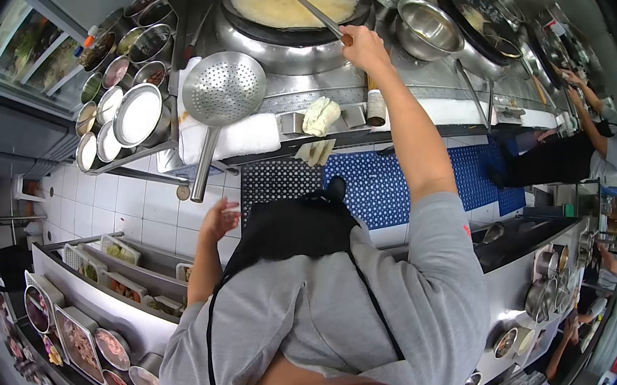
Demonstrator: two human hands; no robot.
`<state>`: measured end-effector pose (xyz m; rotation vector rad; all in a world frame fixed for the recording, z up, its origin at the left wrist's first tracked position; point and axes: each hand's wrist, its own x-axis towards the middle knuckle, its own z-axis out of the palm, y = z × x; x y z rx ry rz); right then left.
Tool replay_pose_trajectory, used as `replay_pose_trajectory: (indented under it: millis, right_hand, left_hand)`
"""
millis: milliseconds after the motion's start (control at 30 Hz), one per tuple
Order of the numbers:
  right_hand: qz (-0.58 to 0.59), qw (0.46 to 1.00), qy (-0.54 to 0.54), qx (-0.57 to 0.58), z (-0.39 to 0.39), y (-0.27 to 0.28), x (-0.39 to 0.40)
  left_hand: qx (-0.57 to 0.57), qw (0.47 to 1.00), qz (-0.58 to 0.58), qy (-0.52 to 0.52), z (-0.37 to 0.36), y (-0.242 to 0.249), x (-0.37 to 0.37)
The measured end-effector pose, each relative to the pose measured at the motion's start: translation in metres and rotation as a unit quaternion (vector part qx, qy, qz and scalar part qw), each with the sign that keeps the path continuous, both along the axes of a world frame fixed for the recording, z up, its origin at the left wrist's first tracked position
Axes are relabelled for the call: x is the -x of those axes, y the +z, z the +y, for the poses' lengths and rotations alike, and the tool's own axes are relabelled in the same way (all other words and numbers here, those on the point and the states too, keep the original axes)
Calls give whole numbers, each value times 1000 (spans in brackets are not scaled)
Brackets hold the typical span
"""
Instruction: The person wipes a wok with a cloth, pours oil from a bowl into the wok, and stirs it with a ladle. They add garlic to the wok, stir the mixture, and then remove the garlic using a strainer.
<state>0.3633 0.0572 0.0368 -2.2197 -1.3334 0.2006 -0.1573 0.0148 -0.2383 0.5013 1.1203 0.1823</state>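
My right hand (368,50) is closed round the wooden end of a long metal ladle (315,14). The ladle's bowl rests in pale yellow, foamy liquid (269,2) inside a large black wok (365,5) on the range. My left hand (221,217) hangs low beside the black apron, its fingers apart and holding nothing. Above it, the handle of a perforated skimmer (223,90) sticks out over the counter edge. Under the skimmer lies a white towel (247,134).
A steel bowl (429,30) stands right of the wok, near a crumpled cloth (322,116). Seasoning bowls (138,114) fill the left rack. Behind me are containers of ingredients (83,336). A co-worker (595,145) works at another wok on the right. Blue mats (378,181) cover part of the floor.
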Motion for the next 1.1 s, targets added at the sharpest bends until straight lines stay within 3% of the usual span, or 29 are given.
replay_pose_trajectory:
  millis: [33,67,100,200,267,300,433,500,667,867,1100]
  right_hand:
    - [1,1000,9,8,-4,4,0]
    - [-7,1000,24,13,-11,14,4]
    - [-16,999,28,18,-15,19,4]
    - [-47,997,52,37,-27,36,6]
    - [-72,994,68,53,-40,50,11]
    - [-86,992,72,58,-44,54,11]
    - [-151,981,83,93,-63,65,8]
    - [-187,973,86,108,-72,67,2]
    - [-299,941,78,137,-97,92,-2]
    - [-272,957,34,92,-132,122,4]
    - [-143,988,15,59,-171,165,5]
  left_hand:
    - [12,997,61,-35,-13,-16,5]
    - [-111,975,110,-159,-23,-27,11]
    - [-177,955,130,-199,-36,-56,20]
    - [-290,911,176,-233,-58,-165,49]
    - [-365,852,216,-307,-60,-196,58]
    - [-358,855,218,-306,-57,-189,55]
    - [-235,921,196,-242,-34,-69,8]
    - [-209,923,221,-235,-21,-85,7]
    - [-200,933,220,-203,-6,-69,-9]
    - [-222,913,227,-255,-22,-69,-3]
    - [-208,906,210,-302,-31,-51,11]
